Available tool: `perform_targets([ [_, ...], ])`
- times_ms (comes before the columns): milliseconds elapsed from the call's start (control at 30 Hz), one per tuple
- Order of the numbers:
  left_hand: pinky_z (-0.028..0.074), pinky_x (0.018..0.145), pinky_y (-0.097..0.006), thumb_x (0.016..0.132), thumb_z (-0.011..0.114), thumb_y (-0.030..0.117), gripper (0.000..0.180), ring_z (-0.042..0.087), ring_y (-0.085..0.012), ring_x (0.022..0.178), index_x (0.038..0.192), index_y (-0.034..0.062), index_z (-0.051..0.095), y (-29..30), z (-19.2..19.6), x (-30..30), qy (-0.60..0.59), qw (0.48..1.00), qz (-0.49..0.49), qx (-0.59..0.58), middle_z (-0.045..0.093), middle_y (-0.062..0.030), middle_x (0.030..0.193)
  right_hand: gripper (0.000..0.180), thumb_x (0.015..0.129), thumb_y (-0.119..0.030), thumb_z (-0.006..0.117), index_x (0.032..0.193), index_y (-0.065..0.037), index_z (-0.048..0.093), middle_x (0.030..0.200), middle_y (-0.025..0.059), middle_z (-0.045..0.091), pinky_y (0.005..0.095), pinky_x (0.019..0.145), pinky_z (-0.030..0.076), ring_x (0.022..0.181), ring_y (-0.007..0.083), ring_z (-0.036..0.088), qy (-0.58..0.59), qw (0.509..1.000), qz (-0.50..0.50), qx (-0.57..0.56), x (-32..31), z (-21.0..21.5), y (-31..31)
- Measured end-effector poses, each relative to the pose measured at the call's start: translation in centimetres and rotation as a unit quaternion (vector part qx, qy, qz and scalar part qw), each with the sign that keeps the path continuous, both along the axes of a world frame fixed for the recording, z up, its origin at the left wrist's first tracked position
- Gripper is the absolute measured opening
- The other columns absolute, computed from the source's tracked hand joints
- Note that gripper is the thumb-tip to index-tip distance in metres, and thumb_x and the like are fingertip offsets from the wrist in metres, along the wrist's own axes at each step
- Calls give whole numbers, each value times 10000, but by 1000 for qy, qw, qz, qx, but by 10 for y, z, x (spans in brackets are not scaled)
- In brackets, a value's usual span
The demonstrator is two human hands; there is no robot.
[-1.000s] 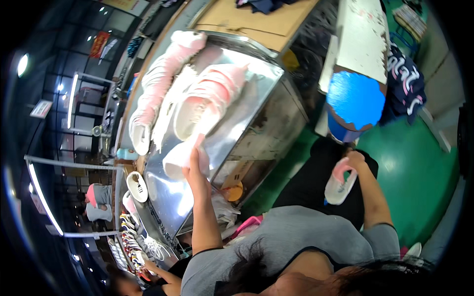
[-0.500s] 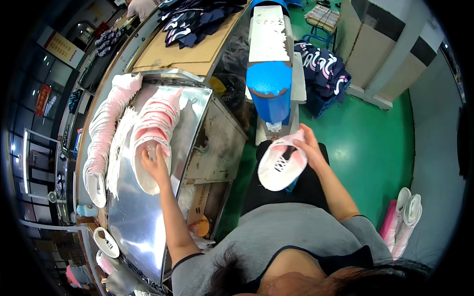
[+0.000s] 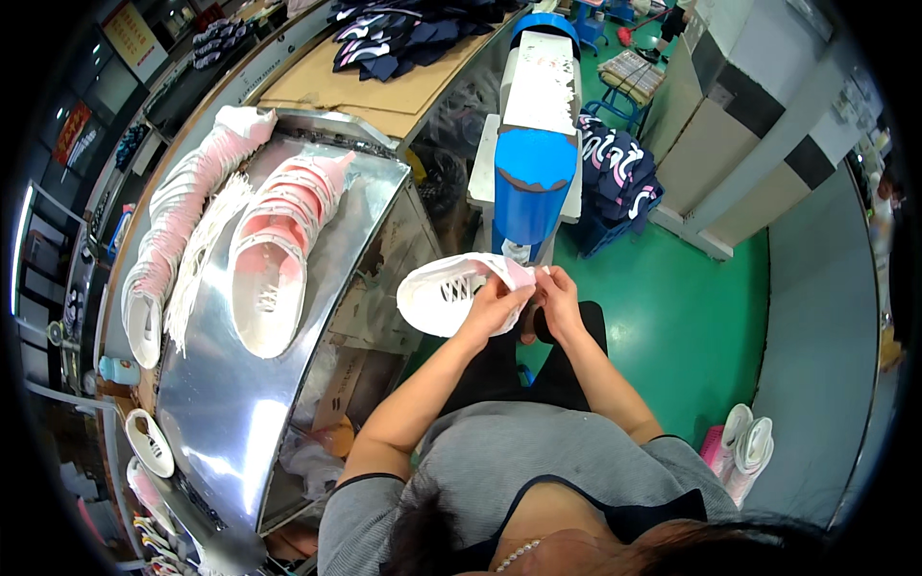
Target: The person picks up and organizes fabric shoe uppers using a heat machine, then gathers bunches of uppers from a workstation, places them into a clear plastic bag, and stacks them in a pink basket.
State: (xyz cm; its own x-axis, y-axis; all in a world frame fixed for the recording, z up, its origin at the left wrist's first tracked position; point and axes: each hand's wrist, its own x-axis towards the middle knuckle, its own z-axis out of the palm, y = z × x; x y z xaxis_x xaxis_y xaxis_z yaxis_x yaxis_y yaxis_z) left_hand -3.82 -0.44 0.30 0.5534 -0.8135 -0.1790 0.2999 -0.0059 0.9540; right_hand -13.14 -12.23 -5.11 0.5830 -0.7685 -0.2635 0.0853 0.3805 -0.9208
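Observation:
A white shoe upper [image 3: 427,296] with pink lining and crossed lacing is held before the blue machine head [image 3: 531,197]. My left hand [image 3: 493,309] is closed round its opening near the heel. At the pink heel end my right hand [image 3: 560,296] is closed, fingertips pinching the edge. On the metal tabletop [image 3: 230,403] to the left lies a nested row of similar uppers [image 3: 273,298], toe toward me. A bundle of white cords [image 3: 204,254] lies beside it, and a longer row of uppers [image 3: 158,252] runs along the table's left side.
Dark fabric pieces [image 3: 408,43] lie on cardboard at the far end. A blue crate [image 3: 600,226] of dark pieces stands on the green floor beyond the machine. White and pink rolls [image 3: 749,446] stand at right. A single upper [image 3: 150,444] lies at the lower left.
My left hand has left the row on the table and come over to the upper in my right hand. The upper has turned, its toe now pointing left.

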Motion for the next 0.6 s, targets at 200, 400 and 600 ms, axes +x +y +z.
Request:
perform_targets([
  [200,459,743,-264,826,628,214,297,583,-114,849,1044,16,589,-12,-20,33,-2,999,4,40,609,-34,923,106,857,-71,642,908,-18,565,850,52,613,223,687,526,786,129,628,-45,990,87,104,18,10,-20],
  [400,460,802,-286,855,571,172,286,597,-143,907,1081,0,603,-44,-39,63,6,1000,5,-28,625,-59,1007,41,874,-30,580,908,-36,557,929,48,612,242,767,536,805,141,624,-104,978,51,172,35,-14,-40],
  [600,497,717,-334,810,574,100,214,633,-222,804,961,-50,599,-71,-42,79,273,961,43,-7,640,-122,910,106,878,-16,519,978,-28,550,930,48,609,252,743,526,783,144,604,-152,960,9,237,46,-34,-56],
])
